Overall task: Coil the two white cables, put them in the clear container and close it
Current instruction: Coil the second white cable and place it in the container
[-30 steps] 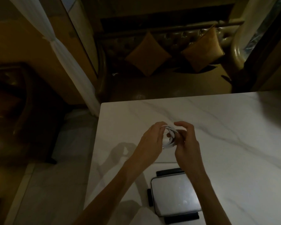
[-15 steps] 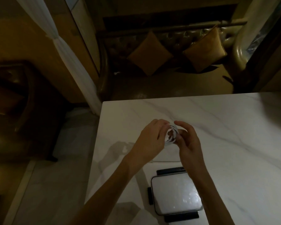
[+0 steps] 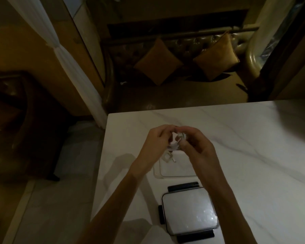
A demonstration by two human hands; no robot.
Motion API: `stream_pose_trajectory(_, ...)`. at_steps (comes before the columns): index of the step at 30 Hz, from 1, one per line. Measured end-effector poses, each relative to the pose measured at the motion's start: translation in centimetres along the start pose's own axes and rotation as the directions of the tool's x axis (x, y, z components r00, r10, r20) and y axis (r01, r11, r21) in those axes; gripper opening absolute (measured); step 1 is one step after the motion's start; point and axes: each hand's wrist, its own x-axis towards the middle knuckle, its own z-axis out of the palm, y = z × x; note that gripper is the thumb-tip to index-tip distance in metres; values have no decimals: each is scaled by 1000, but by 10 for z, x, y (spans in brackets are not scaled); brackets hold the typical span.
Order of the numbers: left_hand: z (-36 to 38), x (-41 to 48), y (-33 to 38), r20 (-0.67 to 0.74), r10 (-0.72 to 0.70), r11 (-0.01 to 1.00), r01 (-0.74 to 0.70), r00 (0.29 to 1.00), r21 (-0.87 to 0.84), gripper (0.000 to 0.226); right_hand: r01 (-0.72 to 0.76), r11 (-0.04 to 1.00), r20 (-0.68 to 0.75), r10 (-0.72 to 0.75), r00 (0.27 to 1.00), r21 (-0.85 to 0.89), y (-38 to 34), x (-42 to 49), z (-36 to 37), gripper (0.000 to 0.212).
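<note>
Off the desk's left edge, in the dim room, a dark armchair (image 3: pixel 16 120) stands on the floor and a white curtain (image 3: pixel 69 67) hangs beside it. Over the near left part of the white marble desk (image 3: pixel 253 155), the left hand (image 3: pixel 157 143) holds one side of a small coil of white cable (image 3: pixel 174 147), its fingers (image 3: pixel 165 129) curled over the top of the loops. A short white end with a plug hangs below the coil, and I cannot tell whether it touches anything. The right hand (image 3: pixel 197 150) grips the coil's other side, fingers bent round it and thumb pressed against the loops, so both hands meet around the cable above the desk. Just below them the clear container (image 3: pixel 157 173) sits open on the desk, mostly hidden by the wrists. Nearer the person, just beside it, lies the lid (image 3: pixel 188 212), flat, with black latches (image 3: pixel 183 184) on its edges. Beyond the desk's far edge, a sofa (image 3: pixel 192 43) carries two brown cushions (image 3: pixel 157 62).
</note>
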Motion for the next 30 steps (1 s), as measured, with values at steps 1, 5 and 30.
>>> stream_pose_trajectory(1,-2,-2,2,-34,33,999,-34,999,-9,27,9,999,30,-8,1000,-31,-2,2,-2,33)
stream_pose_trajectory(5,-4,-5,6,-106,58,998,-62,993,-34,31,95,991,-35,-98,995,-92,-2,7,-3,30)
stream_pose_trajectory(30,-9,-6,-57,197,-245,874,305,949,-379,18,-344,913,-69,366,928,220,57,-5,-8,21)
